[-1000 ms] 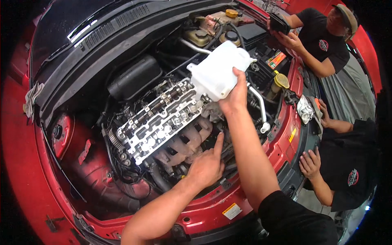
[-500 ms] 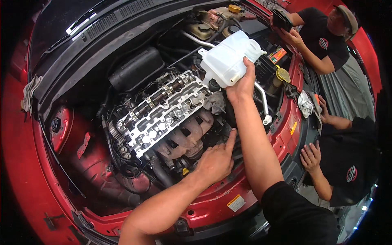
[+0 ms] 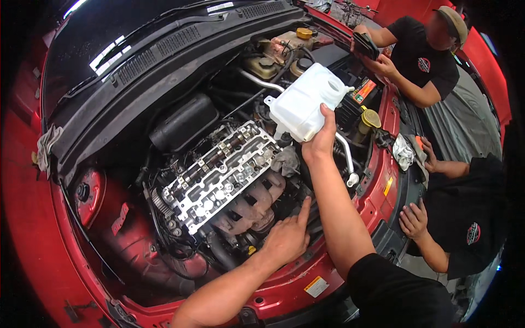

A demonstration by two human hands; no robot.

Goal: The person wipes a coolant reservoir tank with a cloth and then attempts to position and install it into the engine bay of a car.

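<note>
My right hand (image 3: 321,134) grips the lower corner of a white translucent plastic coolant reservoir (image 3: 307,101), thumb along its side. The reservoir is held tilted above the far right part of the engine bay. My left hand (image 3: 287,238) holds nothing; its index finger is stretched out toward the lower right of the engine and the other fingers are curled. Left of the reservoir lies the engine's bare cylinder head (image 3: 227,175), its cover off and a camshaft exposed. Between it and my left hand is the rusty exhaust manifold (image 3: 251,208).
A grey rag (image 3: 286,162) is bunched at the head's right end. A metal pipe (image 3: 345,158) and a yellow-capped washer filler (image 3: 371,118) stand near the battery (image 3: 363,90). Two co-workers stand at the right; one holds a dark device (image 3: 365,46), another rests hands by a white cloth (image 3: 403,152).
The view has shifted, so the engine bay sits lower in the picture. The reservoir has tipped slightly in my right hand. My left hand keeps its pointing shape.
</note>
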